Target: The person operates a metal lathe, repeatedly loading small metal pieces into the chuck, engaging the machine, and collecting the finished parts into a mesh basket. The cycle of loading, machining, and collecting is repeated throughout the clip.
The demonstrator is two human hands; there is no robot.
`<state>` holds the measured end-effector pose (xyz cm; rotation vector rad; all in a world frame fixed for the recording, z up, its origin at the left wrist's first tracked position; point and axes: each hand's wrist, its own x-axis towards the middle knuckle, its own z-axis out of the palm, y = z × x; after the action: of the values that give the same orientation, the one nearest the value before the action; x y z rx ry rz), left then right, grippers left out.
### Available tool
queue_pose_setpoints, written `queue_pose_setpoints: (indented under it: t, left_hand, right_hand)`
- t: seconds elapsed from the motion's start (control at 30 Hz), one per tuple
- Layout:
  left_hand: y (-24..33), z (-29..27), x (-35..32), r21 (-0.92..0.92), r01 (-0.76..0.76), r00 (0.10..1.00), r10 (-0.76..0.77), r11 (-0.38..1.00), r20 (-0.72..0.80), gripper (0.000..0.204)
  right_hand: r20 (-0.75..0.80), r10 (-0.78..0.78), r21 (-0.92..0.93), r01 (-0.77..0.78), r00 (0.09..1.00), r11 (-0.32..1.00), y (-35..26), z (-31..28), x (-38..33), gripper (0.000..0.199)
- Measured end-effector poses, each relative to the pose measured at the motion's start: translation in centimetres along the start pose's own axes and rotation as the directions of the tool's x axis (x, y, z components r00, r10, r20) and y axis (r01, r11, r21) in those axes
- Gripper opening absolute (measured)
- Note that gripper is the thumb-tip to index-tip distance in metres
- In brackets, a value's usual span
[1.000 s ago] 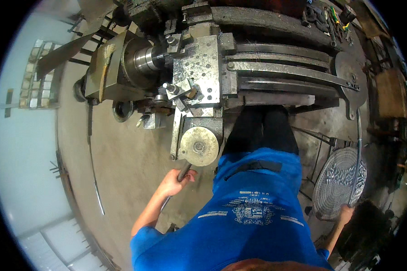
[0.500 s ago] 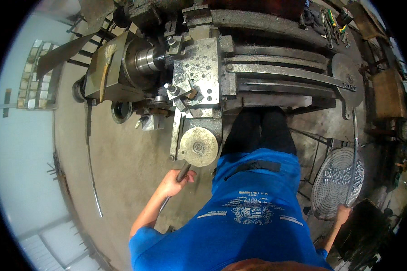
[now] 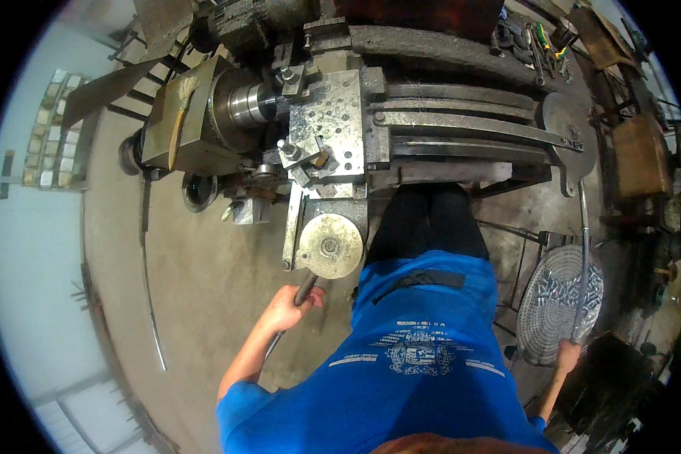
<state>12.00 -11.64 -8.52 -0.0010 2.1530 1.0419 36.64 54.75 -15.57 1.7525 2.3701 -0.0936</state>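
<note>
My left hand (image 3: 286, 306) is wrapped round a dark metal lever handle (image 3: 306, 287) that runs out from a round, pale metal disc (image 3: 331, 246) at the front of a lathe. Far to the right, my right hand (image 3: 569, 352) is closed on the lower end of a long steel lever (image 3: 584, 227). That lever reaches up to a larger round plate (image 3: 567, 125) at the end of the machine's bars. Between them is the drilled cross slide (image 3: 333, 113) with clamped tool blocks (image 3: 299, 155). Left of it, a shiny cylindrical chuck (image 3: 248, 104) faces the slide.
A round perforated tray (image 3: 541, 325) with several small metal pieces stands behind the right lever. A brush (image 3: 177, 125) lies on the headstock (image 3: 155, 136). Hand tools (image 3: 541, 57) lie at the far right. A thin rod (image 3: 151, 310) hangs down on the left.
The view has shifted slightly, so the right-hand plate, lever and tray appear a little further left. Both hands keep their hold, and the left lever looks unmoved.
</note>
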Motion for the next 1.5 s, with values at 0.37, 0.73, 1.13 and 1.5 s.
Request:
queue_pose_setpoints:
  t: [0.37, 0.73, 1.13, 1.5]
  left_hand:
    - [-0.1, 0.0, 0.0, -0.066, 0.005, 1.0, -0.005, 0.998, -0.001, 0.024]
    - [-1.3, 0.1, 0.3, -0.098, -0.059, 0.997, 0.063, 0.993, 0.036, 0.025]
    - [-1.1, 0.0, 0.4, -0.105, -0.062, 0.997, 0.065, 0.993, 0.032, 0.027]
    - [-0.3, -0.3, 0.2, -0.121, -0.021, 0.999, 0.026, 0.992, 0.04, 0.02]
  right_hand:
    - [-0.025, -0.02, -0.009, 0.02, 0.999, 1.0, 0.4, 0.8, -0.6, 0.049]
    - [0.047, -0.003, 0.045, 0.001, 0.999, 0.999, -2.3, -1.2, -3.5, 0.052]
    - [0.055, 0.06, 0.074, -0.064, 0.997, 0.995, -5.3, -2.8, -6.8, 0.055]
    - [0.029, 0.05, 0.107, -0.053, 0.998, 0.993, -4.8, -2.3, -7.1, 0.052]
